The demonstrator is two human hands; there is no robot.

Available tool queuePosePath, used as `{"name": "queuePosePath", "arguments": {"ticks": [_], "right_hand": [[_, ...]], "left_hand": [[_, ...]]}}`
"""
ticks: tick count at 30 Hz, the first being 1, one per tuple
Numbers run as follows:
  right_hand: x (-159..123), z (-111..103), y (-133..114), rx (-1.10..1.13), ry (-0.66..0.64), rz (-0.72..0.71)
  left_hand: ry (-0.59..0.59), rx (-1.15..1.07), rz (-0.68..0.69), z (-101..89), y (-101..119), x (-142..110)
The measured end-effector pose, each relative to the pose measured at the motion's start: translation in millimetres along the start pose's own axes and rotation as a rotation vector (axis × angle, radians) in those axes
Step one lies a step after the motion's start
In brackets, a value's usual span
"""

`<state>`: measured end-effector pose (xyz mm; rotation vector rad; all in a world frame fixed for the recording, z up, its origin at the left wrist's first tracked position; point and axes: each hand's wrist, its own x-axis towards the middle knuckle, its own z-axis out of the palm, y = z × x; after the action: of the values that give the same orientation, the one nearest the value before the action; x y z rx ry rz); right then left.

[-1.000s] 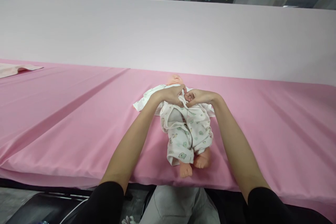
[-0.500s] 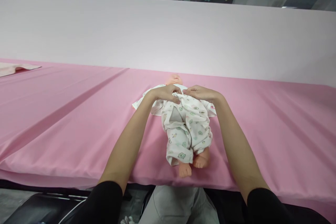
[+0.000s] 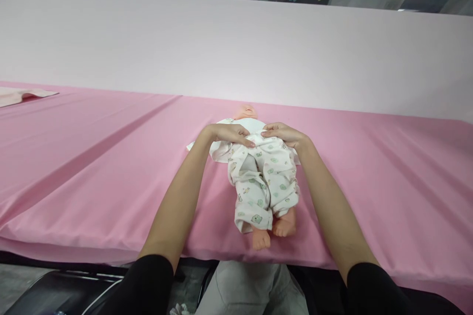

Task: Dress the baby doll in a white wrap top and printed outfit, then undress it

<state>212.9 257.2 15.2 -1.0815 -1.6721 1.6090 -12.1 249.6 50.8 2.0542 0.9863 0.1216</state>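
Observation:
A baby doll (image 3: 247, 111) lies on its back, head toward the wall and bare feet (image 3: 261, 239) toward me. It wears white pants (image 3: 254, 202) with a green print and a white top (image 3: 220, 151) spread out at its sides. My left hand (image 3: 232, 134) grips the waistband on the left, thumb on the outside of the cloth. On the other side of the waist, my right hand (image 3: 284, 134) pinches the waistband too. The fingertips of both hands are partly hidden by cloth.
Pink sheeting (image 3: 111, 167) covers the table, with its front edge just before my lap. A pale folded cloth (image 3: 25, 96) lies at the far left. Behind the table rises a white wall panel (image 3: 236, 49). A black chair (image 3: 48, 295) stands at lower left.
My hands have moved apart along the waistband, the left one slightly left and the right one slightly down. The waistband now lies flatter and wider across the doll's belly.

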Motion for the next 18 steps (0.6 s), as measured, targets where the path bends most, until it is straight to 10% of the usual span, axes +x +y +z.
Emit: {"name": "queuePosePath", "arguments": {"ticks": [10,18], "right_hand": [[-0.8,-37.5,45.7,0.078,0.197,0.188],[12.7,-29.7,50.0,0.062,0.349,-0.021]], "left_hand": [[0.135,-0.449,-0.064,-1.8,-76.9,-1.1],[0.523,0.139,-0.028,-4.9,-66.2,16.8]]}}
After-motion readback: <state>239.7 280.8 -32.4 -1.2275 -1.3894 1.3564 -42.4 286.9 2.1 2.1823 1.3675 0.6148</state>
